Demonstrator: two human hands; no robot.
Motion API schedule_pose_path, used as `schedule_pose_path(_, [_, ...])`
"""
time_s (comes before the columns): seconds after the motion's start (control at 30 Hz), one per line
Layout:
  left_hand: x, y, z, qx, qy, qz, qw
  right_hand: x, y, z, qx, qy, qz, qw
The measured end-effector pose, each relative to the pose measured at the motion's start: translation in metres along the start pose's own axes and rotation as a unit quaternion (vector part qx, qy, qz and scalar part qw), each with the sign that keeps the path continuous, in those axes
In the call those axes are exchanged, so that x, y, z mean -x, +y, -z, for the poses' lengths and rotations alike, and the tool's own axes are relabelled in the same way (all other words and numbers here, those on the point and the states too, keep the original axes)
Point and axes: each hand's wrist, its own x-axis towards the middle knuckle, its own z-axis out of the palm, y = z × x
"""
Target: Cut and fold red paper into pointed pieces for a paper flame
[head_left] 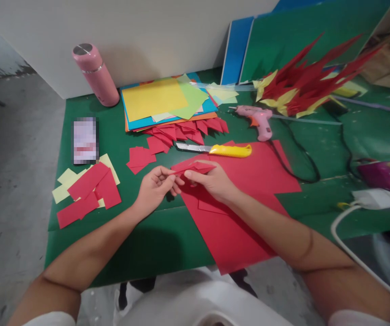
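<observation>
Between my two hands is a small folded piece of red paper [197, 167], held above larger red sheets [245, 176]. My left hand [157, 185] pinches its left end between thumb and fingers. My right hand [213, 181] is closed on the right part, thumb on top. Just beyond them lies a yellow utility knife [230, 150] with its blade pointing left. Several folded red paper points [181, 131] are heaped behind the knife, and small red squares [140, 158] rest to the left of the heap.
Red and pale yellow strips [89, 183] lie at the left, below a phone [85, 140]. A pink bottle [96, 74] stands beside stacked coloured paper [154, 99]. At the right are a pink glue gun [258, 118] with its cord, spiky red-yellow paper pieces [300, 86] and a white plug [373, 198].
</observation>
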Motion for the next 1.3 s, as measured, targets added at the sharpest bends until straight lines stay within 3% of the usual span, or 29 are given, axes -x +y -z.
schedule_pose_path(0.37, [-0.001, -0.001, -0.001, 0.065, 0.022, 0.056, 0.996, 0.0, 0.003, -0.002, -0.03, -0.01, -0.039, 0.999])
schedule_pose_path(0.47, [0.0, -0.002, -0.001, 0.063, -0.008, 0.056, 0.996, 0.0, 0.003, -0.003, -0.037, -0.003, -0.035, 0.999])
schedule_pose_path(0.57, [0.0, -0.003, -0.002, 0.054, -0.032, 0.05, 0.997, 0.001, 0.003, -0.004, -0.058, -0.049, -0.021, 0.997])
schedule_pose_path(0.67, [-0.001, -0.002, -0.001, 0.042, -0.017, 0.043, 0.998, 0.001, 0.0, -0.001, -0.054, -0.088, 0.012, 0.995])
schedule_pose_path(0.8, [0.0, -0.001, -0.002, 0.014, 0.006, 0.058, 0.998, -0.001, -0.003, 0.01, 0.002, -0.051, 0.129, 0.99])
schedule_pose_path(0.87, [0.001, -0.002, -0.003, -0.009, 0.01, 0.07, 0.997, -0.002, -0.005, 0.017, 0.023, -0.067, 0.143, 0.987])
schedule_pose_path(1.1, [0.007, -0.004, -0.006, -0.101, -0.006, 0.071, 0.992, -0.003, -0.01, 0.021, 0.07, -0.08, -0.017, 0.994])
schedule_pose_path(1.3, [0.007, -0.003, -0.007, -0.113, -0.01, 0.068, 0.991, -0.002, -0.01, 0.015, 0.092, -0.128, -0.041, 0.987])
